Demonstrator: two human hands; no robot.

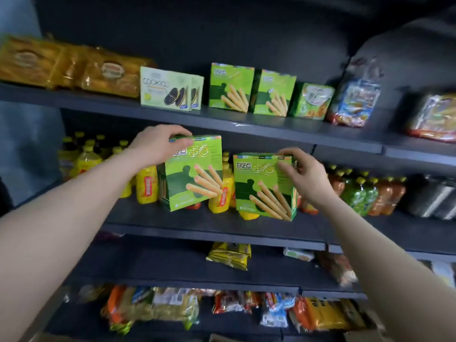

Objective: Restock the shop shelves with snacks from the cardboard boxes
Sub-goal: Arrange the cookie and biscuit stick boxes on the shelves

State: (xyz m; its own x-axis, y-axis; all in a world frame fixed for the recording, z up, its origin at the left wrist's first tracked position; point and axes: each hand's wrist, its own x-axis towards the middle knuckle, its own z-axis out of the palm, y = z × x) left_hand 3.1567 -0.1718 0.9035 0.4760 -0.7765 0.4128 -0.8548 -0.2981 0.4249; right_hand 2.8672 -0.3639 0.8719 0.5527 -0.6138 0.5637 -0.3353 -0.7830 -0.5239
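Below the top shelf (271,127): two hands, a box each (matching boxes (230,88) stand on it).
Left hand (158,144): fingers curled over left biscuit-stick box (195,178) top.
Right hand (304,175): pinches right biscuit-stick box (262,191) top corner.

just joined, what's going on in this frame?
A person is restocking a dark shelf unit. Their left hand grips one green biscuit-stick box by its top edge; their right hand grips a second green box at its top right corner. Both appear held up in front of the drink bottles, not set down yet. Two matching boxes already stand on the upper shelf.
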